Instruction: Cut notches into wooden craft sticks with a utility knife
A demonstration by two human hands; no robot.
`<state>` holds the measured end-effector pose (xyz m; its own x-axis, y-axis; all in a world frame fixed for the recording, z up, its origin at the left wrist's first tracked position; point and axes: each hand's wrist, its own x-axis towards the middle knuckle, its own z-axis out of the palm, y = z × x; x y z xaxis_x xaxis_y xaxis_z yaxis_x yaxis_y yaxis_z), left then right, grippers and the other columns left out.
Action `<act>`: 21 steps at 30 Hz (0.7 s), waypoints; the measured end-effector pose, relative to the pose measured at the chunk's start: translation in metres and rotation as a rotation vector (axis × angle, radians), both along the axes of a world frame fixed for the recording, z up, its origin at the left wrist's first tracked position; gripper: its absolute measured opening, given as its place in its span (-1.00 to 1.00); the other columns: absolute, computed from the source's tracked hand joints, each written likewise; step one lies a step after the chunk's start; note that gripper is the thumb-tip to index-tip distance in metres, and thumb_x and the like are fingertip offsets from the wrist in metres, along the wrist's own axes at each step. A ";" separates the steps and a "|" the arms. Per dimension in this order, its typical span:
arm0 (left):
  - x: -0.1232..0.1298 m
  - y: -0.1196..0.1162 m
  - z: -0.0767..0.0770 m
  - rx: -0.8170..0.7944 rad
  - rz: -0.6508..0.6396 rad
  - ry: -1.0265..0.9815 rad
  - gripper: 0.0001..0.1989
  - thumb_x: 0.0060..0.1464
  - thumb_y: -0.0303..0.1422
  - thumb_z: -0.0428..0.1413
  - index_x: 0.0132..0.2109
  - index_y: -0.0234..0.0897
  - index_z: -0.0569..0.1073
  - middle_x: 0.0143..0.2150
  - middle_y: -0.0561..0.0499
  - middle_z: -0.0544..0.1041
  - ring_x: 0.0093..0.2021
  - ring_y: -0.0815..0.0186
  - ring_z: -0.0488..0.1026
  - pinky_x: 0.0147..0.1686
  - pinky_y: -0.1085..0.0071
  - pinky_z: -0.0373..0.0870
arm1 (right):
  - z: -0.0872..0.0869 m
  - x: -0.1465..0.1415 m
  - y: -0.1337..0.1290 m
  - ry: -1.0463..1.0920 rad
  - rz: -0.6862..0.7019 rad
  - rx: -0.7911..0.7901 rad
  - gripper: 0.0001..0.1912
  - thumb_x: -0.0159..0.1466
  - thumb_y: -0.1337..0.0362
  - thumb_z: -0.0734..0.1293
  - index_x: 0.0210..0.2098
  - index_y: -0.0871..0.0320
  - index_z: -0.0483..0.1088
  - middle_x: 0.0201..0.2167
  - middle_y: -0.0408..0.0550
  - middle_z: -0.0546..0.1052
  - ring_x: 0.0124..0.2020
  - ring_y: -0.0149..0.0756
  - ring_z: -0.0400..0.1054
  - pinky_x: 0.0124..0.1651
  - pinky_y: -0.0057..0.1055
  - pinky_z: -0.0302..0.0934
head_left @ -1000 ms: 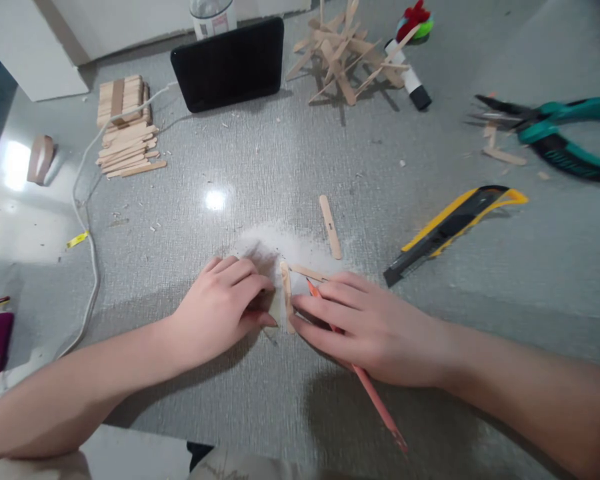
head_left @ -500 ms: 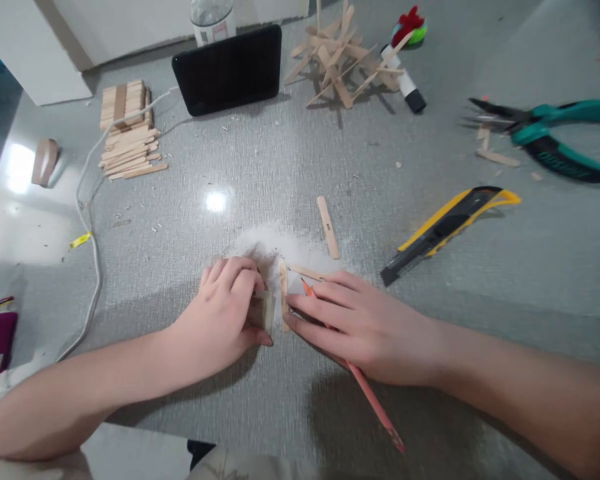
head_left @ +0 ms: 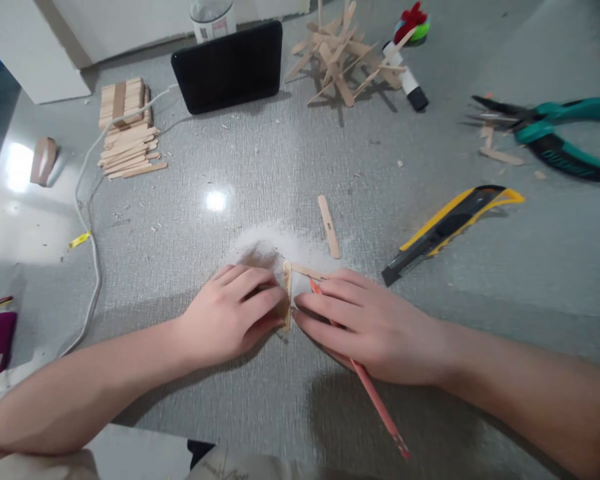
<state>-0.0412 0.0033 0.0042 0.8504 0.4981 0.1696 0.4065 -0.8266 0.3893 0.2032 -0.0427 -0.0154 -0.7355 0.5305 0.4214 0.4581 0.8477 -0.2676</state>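
Observation:
My left hand (head_left: 237, 310) is closed, its fingertips and thumb meeting at the left edge of an upright-lying craft stick (head_left: 287, 287). Whatever sits inside those fingers is hidden. A second craft stick (head_left: 307, 271) runs rightward from the first one's top end, and part of it lies under my right hand (head_left: 360, 320). That hand holds an orange-red pencil (head_left: 380, 407), tip pointing up and left near the two sticks. Its fingertips rest just right of the first stick. Another craft stick (head_left: 329, 227), with a small dark slot, lies beyond them. White powder (head_left: 265, 237) surrounds the work spot.
A yellow utility knife (head_left: 445, 230) and green-handled pliers (head_left: 545, 130) lie at right. At the back are a loose stick pile (head_left: 337, 60), a white tube (head_left: 405, 77) and a black phone (head_left: 230, 70). Stacked sticks (head_left: 125, 107) and a white cable (head_left: 93, 247) occupy the left.
My left hand has moved right, up to the first stick. The pale flat piece it held earlier is now out of sight. My right hand and the pencil shifted slightly right.

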 end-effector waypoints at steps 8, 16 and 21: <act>0.001 0.000 0.000 0.014 -0.013 0.001 -0.82 0.28 -0.34 0.09 -0.01 -0.29 0.43 -0.06 -0.08 0.54 -0.12 0.25 0.48 -0.13 0.29 0.42 | 0.001 -0.001 0.000 0.008 0.039 0.010 -0.83 0.35 0.47 0.24 -0.19 0.25 0.48 -0.23 0.03 0.57 -0.26 -0.26 0.33 -0.20 -0.27 0.24; 0.002 0.002 0.000 0.014 -0.022 -0.029 -0.80 0.27 -0.33 0.10 0.00 -0.30 0.43 -0.04 -0.09 0.53 -0.10 0.24 0.49 -0.16 0.30 0.41 | 0.005 0.004 0.002 -0.082 -0.412 0.065 -0.92 0.27 0.40 0.33 -0.28 0.24 0.49 -0.29 0.05 0.58 -0.32 -0.18 0.33 -0.28 -0.22 0.19; 0.001 0.002 0.000 0.003 -0.021 -0.028 -0.81 0.26 -0.34 0.11 0.00 -0.28 0.43 -0.05 -0.06 0.54 -0.12 0.24 0.48 -0.17 0.30 0.39 | 0.003 0.006 0.000 -0.153 -0.446 0.097 -0.86 0.29 0.48 0.29 -0.29 0.23 0.50 -0.38 -0.01 0.56 -0.36 -0.22 0.28 -0.31 -0.23 0.09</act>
